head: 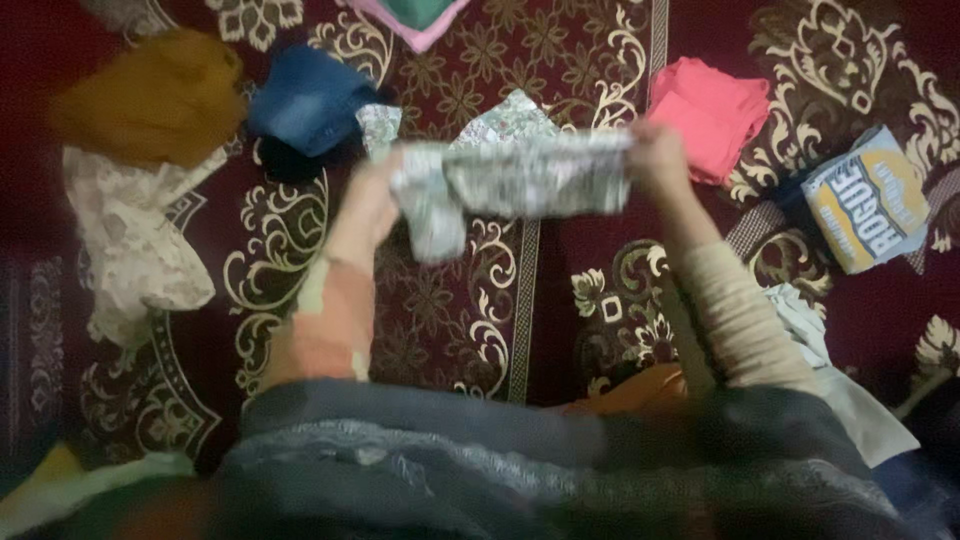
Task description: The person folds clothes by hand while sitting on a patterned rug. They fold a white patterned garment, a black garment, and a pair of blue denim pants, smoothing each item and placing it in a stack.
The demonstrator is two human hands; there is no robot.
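Both hands hold up a small patterned white-and-grey garment [520, 180], stretched flat between them above the dark red carpet [560, 270]. My left hand [372, 205] grips its left end, where a flap of cloth hangs down. My right hand [655, 160] grips its right end. Another piece of the same light patterned cloth [510, 118] lies on the carpet just behind it.
Folded clothes lie around: a mustard piece [150, 95], a blue denim piece [310, 100], a cream lace piece [130, 240], a pink one [415, 20], a coral-red one [710, 115], a printed blue-and-yellow one [868, 210], and a pale cloth [835, 370]. Dark fabric [480, 470] covers my lap.
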